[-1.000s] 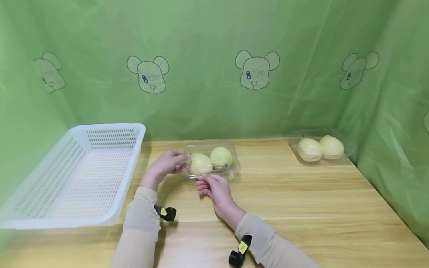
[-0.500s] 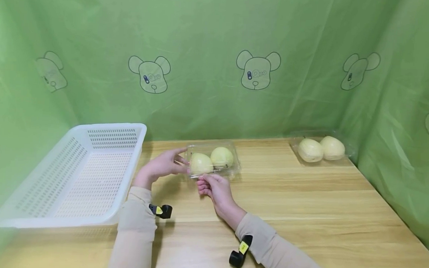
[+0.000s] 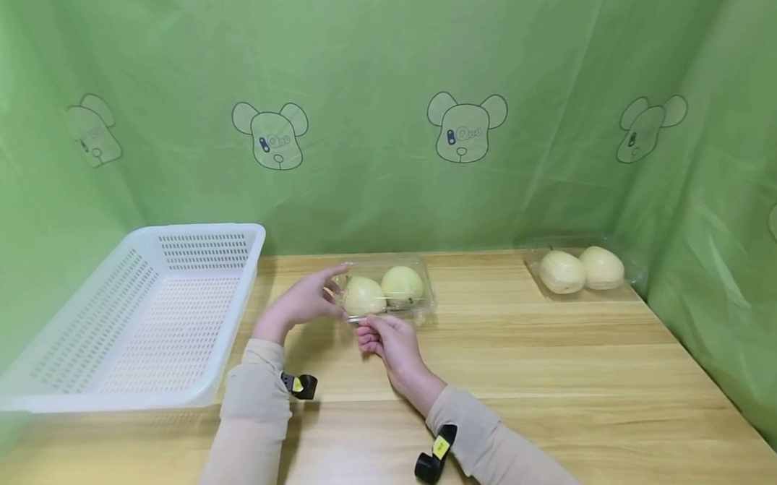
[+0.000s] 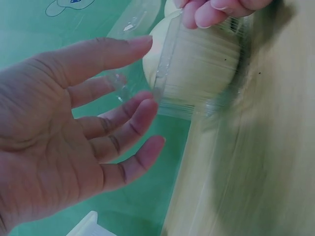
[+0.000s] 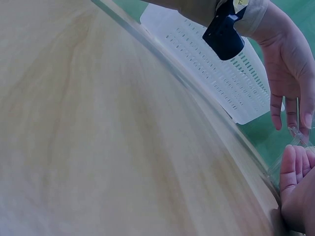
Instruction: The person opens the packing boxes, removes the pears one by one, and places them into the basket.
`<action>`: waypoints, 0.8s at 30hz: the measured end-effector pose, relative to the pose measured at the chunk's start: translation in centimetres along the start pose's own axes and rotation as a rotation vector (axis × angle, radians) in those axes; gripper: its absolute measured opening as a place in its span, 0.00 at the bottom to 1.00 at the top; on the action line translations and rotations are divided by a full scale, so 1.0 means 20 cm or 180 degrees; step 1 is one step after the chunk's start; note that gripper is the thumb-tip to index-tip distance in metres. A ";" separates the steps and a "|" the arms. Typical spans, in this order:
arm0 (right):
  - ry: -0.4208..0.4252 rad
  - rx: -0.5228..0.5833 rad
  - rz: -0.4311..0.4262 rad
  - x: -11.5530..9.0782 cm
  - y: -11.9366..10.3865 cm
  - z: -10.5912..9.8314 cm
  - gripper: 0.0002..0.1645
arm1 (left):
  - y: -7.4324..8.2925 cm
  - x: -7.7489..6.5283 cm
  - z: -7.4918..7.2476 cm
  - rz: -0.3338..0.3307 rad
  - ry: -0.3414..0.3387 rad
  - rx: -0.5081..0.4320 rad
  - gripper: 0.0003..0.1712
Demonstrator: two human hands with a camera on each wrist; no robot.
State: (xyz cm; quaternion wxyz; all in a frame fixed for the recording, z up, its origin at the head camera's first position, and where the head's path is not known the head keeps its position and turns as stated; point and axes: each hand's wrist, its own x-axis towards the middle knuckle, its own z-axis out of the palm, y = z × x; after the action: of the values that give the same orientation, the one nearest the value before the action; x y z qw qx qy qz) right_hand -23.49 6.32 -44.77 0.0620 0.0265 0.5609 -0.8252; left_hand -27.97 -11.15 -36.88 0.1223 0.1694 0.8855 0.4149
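1. A clear, rectangular plastic box [image 3: 376, 264] sits on the pale wood-grain tabletop [image 3: 500, 377]. In it lie two round, pale-yellow fruits side by side: a left fruit [image 3: 365, 297] and a right fruit [image 3: 402, 285]. Whether its lid is fully fastened, I cannot tell.

2. At the box's left end, the left hand [image 3: 306, 298] has its fingers spread wide, thumb apart. Half a second ago it stood a little farther back; now it is closer in again, about the left end. The left wrist view shows fingertips right beside the plastic, some seemingly touching, though firm contact cannot be confirmed.

3. At the box's near edge, towards its left corner, the right hand [image 3: 393, 344] pinches the rim, fingers narrow and curled. It keeps its place across the earlier pictures.

4. The box and its fruits have hardly shifted. My judgement: only the left hand's placing has changed, while the right hand steadies or works the edge, so the handling of this box is unfinished.

5. Left of the box stands a white, rectangular, perforated plastic basket [image 3: 170, 327].

6. Well to the box's right lies a second clear plastic box [image 3: 589, 293] with two similar fruits.

7. Behind the box hangs a green curtain [image 3: 371, 46] printed with bear-head outlines.
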 end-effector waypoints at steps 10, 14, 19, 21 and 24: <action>-0.0010 -0.0011 0.0003 0.00 0.00 0.00 0.17 | 0.02 -0.01 0.00 -0.0007 0.0144 0.0240 0.53; -0.0022 -0.0014 -0.0004 0.00 0.00 0.00 0.18 | 0.03 -0.01 -0.01 -0.0018 0.0188 0.0383 0.51; -0.0030 -0.0029 -0.0002 0.00 -0.01 0.00 0.18 | 0.05 -0.01 -0.01 -0.0023 0.0307 0.0558 0.49; -0.0023 -0.0037 0.0005 0.00 -0.01 0.00 0.18 | 0.06 -0.01 0.00 0.0060 0.0352 0.0628 0.47; -0.0013 -0.0039 0.0017 0.00 -0.01 0.00 0.18 | 0.07 -0.02 0.00 0.0227 0.0395 0.0669 0.43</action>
State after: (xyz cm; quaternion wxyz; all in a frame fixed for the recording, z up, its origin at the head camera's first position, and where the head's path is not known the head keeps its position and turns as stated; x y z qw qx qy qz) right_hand -23.50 6.32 -44.60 0.0655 0.0259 0.5657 -0.8216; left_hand -27.43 -10.46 -35.69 0.0341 0.1867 0.9234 0.3337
